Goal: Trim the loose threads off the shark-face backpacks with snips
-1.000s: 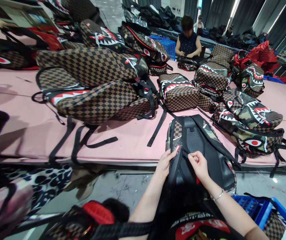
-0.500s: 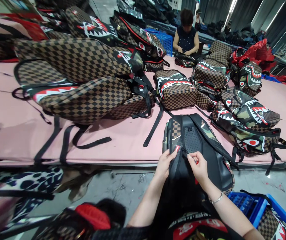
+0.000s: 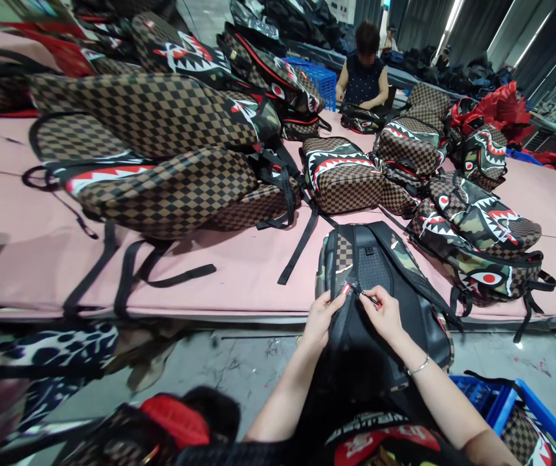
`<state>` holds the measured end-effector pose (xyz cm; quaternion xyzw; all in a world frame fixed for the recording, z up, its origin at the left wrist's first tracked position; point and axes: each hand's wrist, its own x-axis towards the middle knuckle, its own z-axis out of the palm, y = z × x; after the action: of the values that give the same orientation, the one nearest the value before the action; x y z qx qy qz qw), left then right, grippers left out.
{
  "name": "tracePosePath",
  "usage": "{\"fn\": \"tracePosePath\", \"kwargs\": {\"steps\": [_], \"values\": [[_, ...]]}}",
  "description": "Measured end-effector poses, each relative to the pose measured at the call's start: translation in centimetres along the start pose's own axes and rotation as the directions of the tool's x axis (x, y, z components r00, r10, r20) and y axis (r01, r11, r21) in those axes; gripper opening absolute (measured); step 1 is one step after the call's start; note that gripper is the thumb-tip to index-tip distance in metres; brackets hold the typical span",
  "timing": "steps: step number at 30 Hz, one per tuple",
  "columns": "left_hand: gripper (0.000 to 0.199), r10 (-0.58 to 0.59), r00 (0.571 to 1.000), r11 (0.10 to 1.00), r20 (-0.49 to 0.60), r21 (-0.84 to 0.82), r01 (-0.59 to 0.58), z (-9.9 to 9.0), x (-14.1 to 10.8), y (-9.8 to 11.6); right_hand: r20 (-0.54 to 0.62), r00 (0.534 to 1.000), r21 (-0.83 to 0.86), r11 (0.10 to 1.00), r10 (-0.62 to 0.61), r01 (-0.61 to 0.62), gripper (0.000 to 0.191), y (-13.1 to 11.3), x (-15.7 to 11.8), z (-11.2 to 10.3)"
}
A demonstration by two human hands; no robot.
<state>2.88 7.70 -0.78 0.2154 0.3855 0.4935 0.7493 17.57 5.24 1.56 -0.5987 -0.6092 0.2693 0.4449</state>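
Observation:
A black-backed backpack [image 3: 406, 307] with checkered and camouflage panels leans on the table's front edge, its straps and padded back facing me. My left hand [image 3: 321, 316] is closed on the backpack's left shoulder strap [image 3: 340, 317], thumb on top beside a small red-and-white patch. Close to it, my right hand [image 3: 383, 316] is closed in a pinch on a small dark, slim tool [image 3: 369, 299] with a bit of red. Its tip points at the strap near my left thumb. The fingers hide most of this tool, so its exact kind is unclear.
Checkered backpacks with shark-mouth prints [image 3: 171, 194] lie piled at left; more [image 3: 481, 259] lie right. A blue crate [image 3: 544, 414] holding a bag stands on the floor at lower right. Across the pink table [image 3: 239, 285], another person [image 3: 365, 71] handles a bag.
My right hand has shifted slightly up and left, bringing the small tool nearer my left thumb. My left hand keeps its hold on the strap.

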Motion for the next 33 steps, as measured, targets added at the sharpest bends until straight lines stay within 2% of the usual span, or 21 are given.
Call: {"fn": "tracePosePath", "kwargs": {"steps": [5,10,14,19,21,23,26,29,33], "values": [[0.034,-0.004,0.999,1.000,0.034,-0.005,0.004,0.0,-0.2,0.4,0.100,0.994,-0.013,0.999,0.048,-0.046,0.023,0.8,1.1,-1.1],[0.034,0.009,0.998,1.000,0.054,0.008,-0.010,0.1,-0.3,0.7,0.205,0.978,-0.023,0.999,-0.032,0.037,0.021,0.0,2.5,-1.4],[0.035,0.000,0.997,1.000,0.073,0.029,-0.003,-0.4,-0.1,0.6,0.226,0.970,0.008,0.996,-0.088,0.088,0.019,0.0,3.4,-0.8],[0.033,0.024,0.997,0.997,0.075,0.068,-0.029,-1.2,0.1,0.6,0.173,0.981,0.265,0.955,0.089,-0.133,0.027,1.3,4.6,0.0],[0.035,-0.004,0.995,0.996,0.098,0.091,-0.005,-1.7,0.1,0.7,0.214,0.971,0.296,0.940,0.109,-0.171,0.029,1.6,5.3,-0.2],[0.040,-0.052,0.989,0.993,0.136,0.115,0.037,-2.2,-0.1,1.0,0.324,0.943,0.281,0.943,0.080,-0.177,0.028,1.8,6.3,-0.9],[0.043,-0.084,0.983,0.987,0.162,0.148,0.059,-2.9,-0.2,1.6,0.495,0.868,0.231,0.958,0.032,-0.168,0.028,1.6,7.9,-1.9],[0.041,-0.063,0.983,0.983,0.172,0.179,0.031,-3.4,-0.1,2.4,0.590,0.807,0.179,0.978,-0.017,-0.110,0.028,1.3,9.7,-2.3],[0.040,-0.054,0.974,0.980,0.220,0.198,0.010,-4.0,0.2,3.5,0.681,0.729,0.167,0.984,-0.070,-0.062,0.028,1.2,11.7,-1.6]]}}
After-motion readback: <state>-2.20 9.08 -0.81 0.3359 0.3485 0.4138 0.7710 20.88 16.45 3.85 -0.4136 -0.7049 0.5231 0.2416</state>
